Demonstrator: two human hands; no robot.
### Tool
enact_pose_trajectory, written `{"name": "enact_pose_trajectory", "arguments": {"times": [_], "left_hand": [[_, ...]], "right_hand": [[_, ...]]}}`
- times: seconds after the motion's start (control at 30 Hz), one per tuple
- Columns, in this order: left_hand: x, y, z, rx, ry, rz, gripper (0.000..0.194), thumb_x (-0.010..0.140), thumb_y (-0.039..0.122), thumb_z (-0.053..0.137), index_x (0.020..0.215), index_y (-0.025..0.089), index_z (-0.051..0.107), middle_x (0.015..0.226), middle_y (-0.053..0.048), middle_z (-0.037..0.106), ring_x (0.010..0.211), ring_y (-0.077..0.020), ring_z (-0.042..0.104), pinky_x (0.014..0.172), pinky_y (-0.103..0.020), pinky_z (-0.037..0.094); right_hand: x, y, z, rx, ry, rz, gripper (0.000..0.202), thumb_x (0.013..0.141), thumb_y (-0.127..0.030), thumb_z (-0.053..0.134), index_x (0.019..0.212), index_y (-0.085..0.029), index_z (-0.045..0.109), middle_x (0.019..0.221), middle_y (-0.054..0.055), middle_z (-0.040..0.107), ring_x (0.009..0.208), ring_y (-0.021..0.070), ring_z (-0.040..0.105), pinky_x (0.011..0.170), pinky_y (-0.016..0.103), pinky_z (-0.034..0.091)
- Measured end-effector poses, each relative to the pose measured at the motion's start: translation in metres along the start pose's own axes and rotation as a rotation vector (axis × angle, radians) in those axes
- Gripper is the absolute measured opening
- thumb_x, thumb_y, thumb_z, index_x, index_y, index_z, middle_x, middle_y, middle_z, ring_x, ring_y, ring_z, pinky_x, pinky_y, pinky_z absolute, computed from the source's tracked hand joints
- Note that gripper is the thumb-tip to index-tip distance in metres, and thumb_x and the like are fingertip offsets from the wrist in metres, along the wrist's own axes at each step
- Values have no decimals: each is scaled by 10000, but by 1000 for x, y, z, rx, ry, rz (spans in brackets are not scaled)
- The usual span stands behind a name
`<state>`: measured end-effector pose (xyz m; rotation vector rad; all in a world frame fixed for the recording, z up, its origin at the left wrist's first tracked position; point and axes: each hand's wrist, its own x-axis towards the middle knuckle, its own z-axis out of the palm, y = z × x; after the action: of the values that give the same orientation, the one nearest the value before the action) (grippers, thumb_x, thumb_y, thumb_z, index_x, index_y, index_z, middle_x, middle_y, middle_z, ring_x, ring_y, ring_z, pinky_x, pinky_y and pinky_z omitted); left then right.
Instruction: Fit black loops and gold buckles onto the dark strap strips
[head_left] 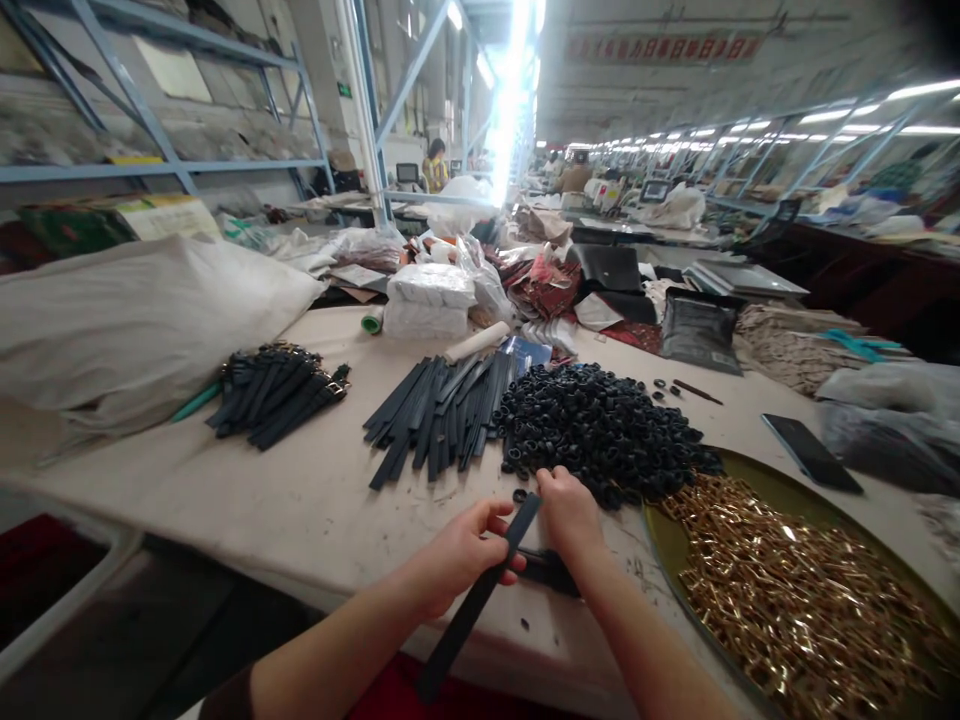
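My left hand (461, 555) is closed around a black strap (471, 610), which slants down over the front edge of the table. Just right of its upper end, my right hand (571, 512) has its fingertips pinched at the near edge of a heap of small black loops (600, 425); whatever they grip is hidden. One loose loop (520, 495) lies by the strap's tip. Beneath my hands are more black strips (551, 572), partly covered. Farther back, several flat black straps (442, 410) are fanned out beside the heap.
A round tray (664, 555) of gold-coloured metal pieces (795, 590) stands at right, with a phone (811, 453) behind it. Black straps with buckles (277, 392) lie at left by a white sack (150, 310). Plastic-wrapped packs (429, 300) and material scraps line the back.
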<state>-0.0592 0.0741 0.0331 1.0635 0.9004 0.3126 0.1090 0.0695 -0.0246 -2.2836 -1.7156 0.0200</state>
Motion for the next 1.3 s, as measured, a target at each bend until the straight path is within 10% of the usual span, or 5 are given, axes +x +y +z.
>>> {"name": "enact_pose_trajectory", "arguments": {"times": [0.2,0.4,0.9,1.13,1.3], "left_hand": [[6,-5,11,-55,-94,-65,349,671,130,502,1020,146,504,914,-50,562,698,-113,586,606,-239,477],[19,-24,33,357,-118,96,264,795,401,404,767,155,495,490,68,418,402,-71,397,394,-183,321],[0,-21,50,1059,-201,372,182,767,243,414,696,186,572,656,7,563,605,-123,472,534,-218,281],[-9,-17,60,659,-487,58,395,828,266,335,1219,228,381,611,48,535,477,-91,456,503,-195,356],[7,-31,61,517,-282,215,435,831,433,371,1181,180,416,698,17,522,555,-87,421,504,-183,331]], "right_hand": [[-45,19,-23,1038,-122,415,297,750,-388,547,959,-178,532,790,21,599,668,145,578,652,298,469],[-98,14,-37,1842,-214,780,350,622,-282,714,943,-208,594,896,9,647,688,90,607,752,273,498],[-131,36,-40,1397,-226,441,315,640,-380,683,869,-167,651,587,-20,589,585,105,522,598,245,420],[-134,37,-54,1511,-218,517,273,679,-363,651,857,-165,588,646,-38,573,566,76,517,600,215,396],[-127,36,-48,1374,-265,361,302,745,-424,552,892,-160,564,686,-12,577,610,105,533,596,229,417]]}}
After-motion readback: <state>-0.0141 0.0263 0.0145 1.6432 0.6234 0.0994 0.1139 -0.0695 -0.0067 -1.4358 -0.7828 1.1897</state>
